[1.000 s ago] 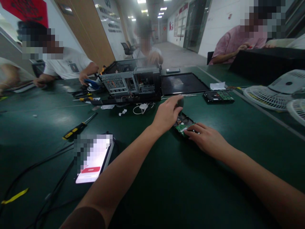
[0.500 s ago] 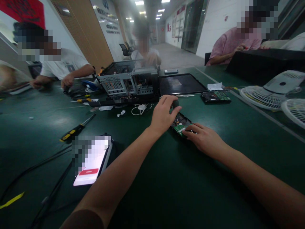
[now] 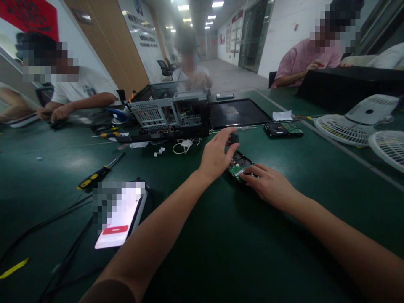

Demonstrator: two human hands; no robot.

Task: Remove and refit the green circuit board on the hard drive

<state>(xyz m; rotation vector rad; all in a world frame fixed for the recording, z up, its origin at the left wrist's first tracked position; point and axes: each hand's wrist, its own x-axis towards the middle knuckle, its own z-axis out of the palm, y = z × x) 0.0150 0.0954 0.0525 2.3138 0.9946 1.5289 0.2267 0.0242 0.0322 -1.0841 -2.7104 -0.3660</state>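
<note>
On the green tabletop lies a hard drive [image 3: 235, 168] with a green circuit board and a black edge, partly covered by my hands. My left hand [image 3: 217, 152] is above its far end, thumb and fingers closed round a small dark rounded piece [image 3: 233, 137] that looks like a knob or short handle; its lower part is hidden. From the right, my right hand [image 3: 268, 181] grips the near side of the drive, fingertips pressed on the circuit board. A small shiny spot shows by those fingers, too small to name.
An opened computer case [image 3: 167, 113] stands ahead, its black side panel [image 3: 240, 111] beside it. A second hard drive [image 3: 283, 129] and white fans [image 3: 344, 128] are to the right. Left are a yellow-black screwdriver [image 3: 97, 176], a lit phone [image 3: 118, 227] and black cables. Several people sit around.
The whole view has shifted slightly left. Both my hands keep nearly the same hold at the drive. The person at left has drawn their hands together.
</note>
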